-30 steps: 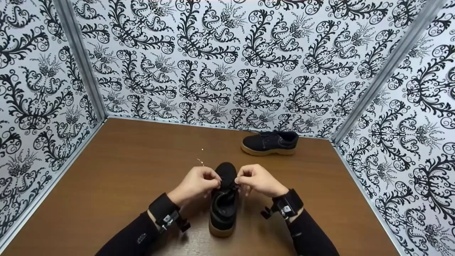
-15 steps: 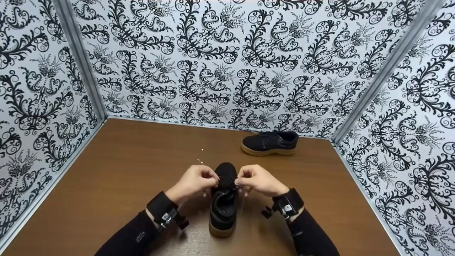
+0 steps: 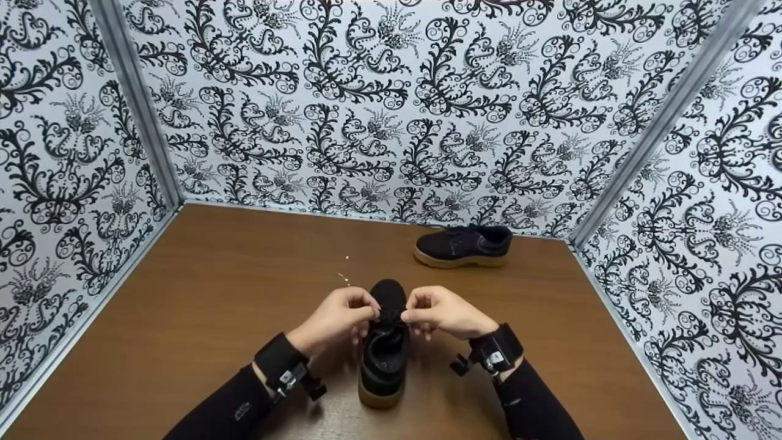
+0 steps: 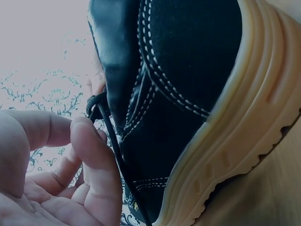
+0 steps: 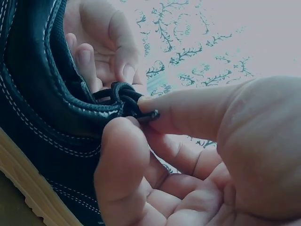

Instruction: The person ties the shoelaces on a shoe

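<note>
A black shoe [image 3: 383,366] with white stitching and a tan sole [image 4: 235,136] stands on the table, toe pointing away from me. At its left side, my left hand [image 3: 342,315] pinches the black shoelace [image 4: 115,141] between thumb and forefinger, and one lace end hangs down along the shoe in the left wrist view. Across the shoe, my right hand [image 3: 443,311] pinches the lace by the knot; a short lace tip [image 5: 153,115] pokes out beside the thumb in the right wrist view. Fingers partly hide the knot [image 5: 123,94].
A second dark shoe [image 3: 461,246] with a tan sole lies near the back wall, toe to the left. Small light specks [image 3: 345,278] dot the brown table [image 3: 244,263]. Patterned walls [image 3: 391,122] close in the back and both sides.
My left hand drew slightly left, then came back toward the shoe. The right hand has shifted a touch toward the laces. Both shoes have stayed in place.
</note>
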The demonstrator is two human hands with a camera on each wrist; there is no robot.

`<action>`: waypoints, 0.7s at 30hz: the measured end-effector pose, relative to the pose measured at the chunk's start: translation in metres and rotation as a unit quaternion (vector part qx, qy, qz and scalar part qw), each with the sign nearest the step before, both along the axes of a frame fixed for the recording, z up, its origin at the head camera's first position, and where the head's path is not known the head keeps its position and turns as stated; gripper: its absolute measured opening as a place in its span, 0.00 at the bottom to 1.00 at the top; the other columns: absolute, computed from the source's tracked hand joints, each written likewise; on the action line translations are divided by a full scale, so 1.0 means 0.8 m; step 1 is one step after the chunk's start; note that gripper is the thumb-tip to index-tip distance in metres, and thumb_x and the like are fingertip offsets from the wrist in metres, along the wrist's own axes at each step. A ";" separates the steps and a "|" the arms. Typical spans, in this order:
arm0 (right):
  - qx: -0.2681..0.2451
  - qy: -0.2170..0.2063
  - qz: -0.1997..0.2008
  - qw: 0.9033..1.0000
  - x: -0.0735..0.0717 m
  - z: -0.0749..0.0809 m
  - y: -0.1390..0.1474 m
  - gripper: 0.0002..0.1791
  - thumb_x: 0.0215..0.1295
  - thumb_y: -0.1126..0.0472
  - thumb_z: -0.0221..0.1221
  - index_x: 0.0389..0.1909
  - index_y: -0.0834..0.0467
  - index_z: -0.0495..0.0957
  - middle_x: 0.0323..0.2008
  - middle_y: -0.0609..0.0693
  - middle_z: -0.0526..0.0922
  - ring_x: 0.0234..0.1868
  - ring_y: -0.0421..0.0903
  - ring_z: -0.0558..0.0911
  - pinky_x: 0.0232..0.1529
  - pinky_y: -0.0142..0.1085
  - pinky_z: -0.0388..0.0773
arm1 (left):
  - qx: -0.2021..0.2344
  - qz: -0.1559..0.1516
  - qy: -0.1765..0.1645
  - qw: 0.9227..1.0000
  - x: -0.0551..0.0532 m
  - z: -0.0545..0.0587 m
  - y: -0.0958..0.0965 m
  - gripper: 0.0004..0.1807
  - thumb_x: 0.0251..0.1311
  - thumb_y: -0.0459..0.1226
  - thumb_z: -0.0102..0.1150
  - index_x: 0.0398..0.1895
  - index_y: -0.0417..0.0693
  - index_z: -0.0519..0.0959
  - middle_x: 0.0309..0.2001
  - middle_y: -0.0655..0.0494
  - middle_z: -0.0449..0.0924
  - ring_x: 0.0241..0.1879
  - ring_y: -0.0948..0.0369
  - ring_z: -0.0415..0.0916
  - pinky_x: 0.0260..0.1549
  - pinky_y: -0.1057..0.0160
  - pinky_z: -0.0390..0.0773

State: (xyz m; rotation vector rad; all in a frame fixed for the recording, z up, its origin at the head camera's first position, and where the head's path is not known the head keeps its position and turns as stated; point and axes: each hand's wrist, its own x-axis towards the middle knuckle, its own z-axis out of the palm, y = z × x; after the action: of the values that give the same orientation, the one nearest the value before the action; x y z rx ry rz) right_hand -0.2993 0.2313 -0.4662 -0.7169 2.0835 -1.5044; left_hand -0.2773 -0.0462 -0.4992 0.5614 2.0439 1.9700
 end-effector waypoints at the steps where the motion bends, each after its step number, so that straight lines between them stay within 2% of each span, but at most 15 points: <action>1: 0.002 0.002 0.003 1.000 0.000 0.000 0.000 0.12 0.78 0.62 0.69 0.40 0.67 0.80 0.31 0.72 0.84 0.22 0.44 0.82 0.24 0.34 0.82 | 0.001 0.001 0.003 1.000 0.000 0.000 0.001 0.07 0.69 0.30 0.65 0.44 0.32 0.85 0.28 0.52 0.82 0.22 0.62 0.76 0.19 0.66 0.79; 8: 0.001 0.005 0.007 1.000 0.001 0.000 -0.001 0.12 0.79 0.62 0.68 0.41 0.66 0.79 0.25 0.58 0.82 0.21 0.45 0.80 0.23 0.34 0.80 | 0.006 0.021 0.016 1.000 0.003 -0.001 0.007 0.09 0.66 0.32 0.74 0.44 0.34 0.86 0.29 0.55 0.83 0.22 0.63 0.76 0.20 0.66 0.77; 14: 0.008 -0.003 -0.017 1.000 -0.002 -0.003 0.000 0.10 0.78 0.62 0.68 0.39 0.63 0.80 0.25 0.54 0.84 0.20 0.41 0.80 0.22 0.32 0.78 | 0.003 0.030 0.035 0.999 0.004 -0.003 0.011 0.11 0.67 0.31 0.75 0.47 0.30 0.87 0.32 0.56 0.86 0.24 0.63 0.77 0.23 0.68 0.78; 17: 0.005 -0.014 -0.033 0.999 -0.003 -0.005 -0.001 0.08 0.78 0.63 0.68 0.39 0.63 0.81 0.27 0.53 0.86 0.21 0.40 0.81 0.22 0.31 0.77 | 0.000 0.031 0.040 0.999 0.004 -0.004 0.011 0.12 0.68 0.31 0.74 0.48 0.29 0.87 0.30 0.56 0.84 0.23 0.63 0.76 0.22 0.68 0.77; 21: -0.003 -0.016 -0.044 0.999 -0.004 -0.006 -0.002 0.08 0.77 0.63 0.69 0.40 0.64 0.82 0.30 0.56 0.88 0.22 0.41 0.82 0.22 0.30 0.77 | 0.003 0.034 0.037 0.999 0.005 -0.004 0.012 0.14 0.69 0.32 0.73 0.50 0.28 0.86 0.26 0.56 0.81 0.23 0.63 0.75 0.21 0.67 0.76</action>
State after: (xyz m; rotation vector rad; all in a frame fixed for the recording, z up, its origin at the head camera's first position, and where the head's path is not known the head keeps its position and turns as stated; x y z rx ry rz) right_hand -0.3024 0.2300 -0.4714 -0.6069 2.1114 -1.5591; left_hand -0.2733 -0.0370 -0.5022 0.5828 2.1287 2.0231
